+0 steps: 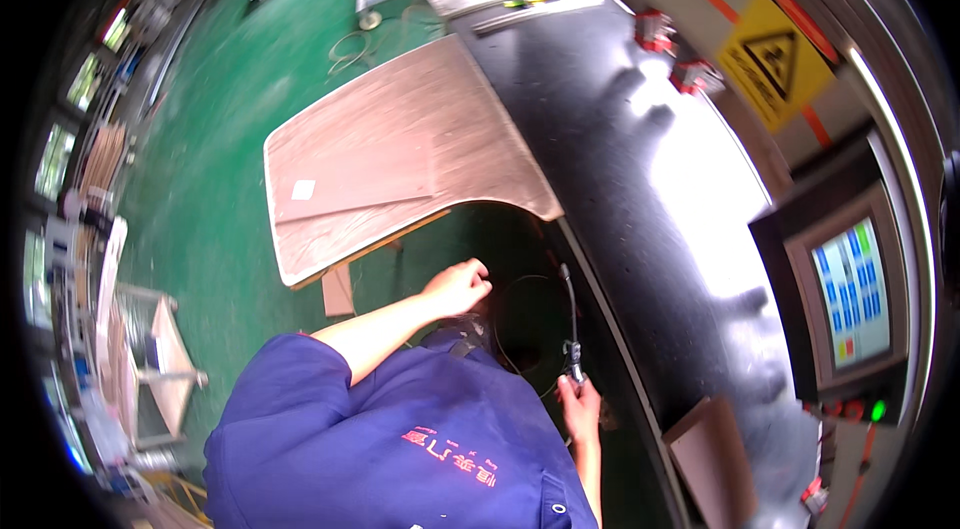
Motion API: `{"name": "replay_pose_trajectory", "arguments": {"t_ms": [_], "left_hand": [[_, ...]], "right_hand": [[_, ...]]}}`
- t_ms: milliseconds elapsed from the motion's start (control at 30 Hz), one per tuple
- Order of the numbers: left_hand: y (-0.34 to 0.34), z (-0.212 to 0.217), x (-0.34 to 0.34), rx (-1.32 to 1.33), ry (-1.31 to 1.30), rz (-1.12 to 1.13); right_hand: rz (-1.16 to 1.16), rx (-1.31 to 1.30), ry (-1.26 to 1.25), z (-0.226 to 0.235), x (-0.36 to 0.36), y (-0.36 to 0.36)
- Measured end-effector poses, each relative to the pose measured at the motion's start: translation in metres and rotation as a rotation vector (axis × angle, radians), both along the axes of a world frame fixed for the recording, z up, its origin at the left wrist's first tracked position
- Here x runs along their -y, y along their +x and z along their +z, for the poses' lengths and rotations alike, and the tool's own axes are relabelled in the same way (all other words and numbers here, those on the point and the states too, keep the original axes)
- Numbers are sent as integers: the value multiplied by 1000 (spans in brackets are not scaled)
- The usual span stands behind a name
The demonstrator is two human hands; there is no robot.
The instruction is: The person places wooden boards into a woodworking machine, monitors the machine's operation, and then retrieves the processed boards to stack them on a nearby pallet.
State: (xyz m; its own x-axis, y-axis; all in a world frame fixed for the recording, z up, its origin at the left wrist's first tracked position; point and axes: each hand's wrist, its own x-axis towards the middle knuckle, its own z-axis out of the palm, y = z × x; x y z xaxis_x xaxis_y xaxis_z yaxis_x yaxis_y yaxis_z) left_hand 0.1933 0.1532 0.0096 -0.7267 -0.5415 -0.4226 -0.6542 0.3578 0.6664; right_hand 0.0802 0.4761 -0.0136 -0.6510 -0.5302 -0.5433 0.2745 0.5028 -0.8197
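Note:
My right hand [581,403] is closed around a small black blow gun [573,357]. Its thin nozzle points up and away from me, and a thin black hose [525,279] loops from it in front of my chest. My left hand [458,287] has its fingers curled at the left edge of that hose loop; whether it grips the hose I cannot tell. Both hands are just below the near edge of a large brown wooden board [390,159], which lies partly on the black machine bed [600,129]. My blue shirt fills the bottom of the view.
A control screen [850,294] with a green lamp sits at the right. A yellow warning sign [775,54] and red clamps [655,29] line the bed's far side. A small brown panel [715,459] leans at lower right. A metal trolley [150,349] stands on the green floor [220,129].

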Motion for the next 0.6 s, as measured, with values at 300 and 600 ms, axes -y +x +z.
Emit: {"name": "replay_pose_trajectory", "arguments": {"t_ms": [300, 600], "left_hand": [[149, -11, 145, 51, -620, 522], [210, -1, 279, 502, -342, 801]], "right_hand": [[133, -153, -37, 40, 118, -61], [225, -46, 104, 39, 178, -3]]}}
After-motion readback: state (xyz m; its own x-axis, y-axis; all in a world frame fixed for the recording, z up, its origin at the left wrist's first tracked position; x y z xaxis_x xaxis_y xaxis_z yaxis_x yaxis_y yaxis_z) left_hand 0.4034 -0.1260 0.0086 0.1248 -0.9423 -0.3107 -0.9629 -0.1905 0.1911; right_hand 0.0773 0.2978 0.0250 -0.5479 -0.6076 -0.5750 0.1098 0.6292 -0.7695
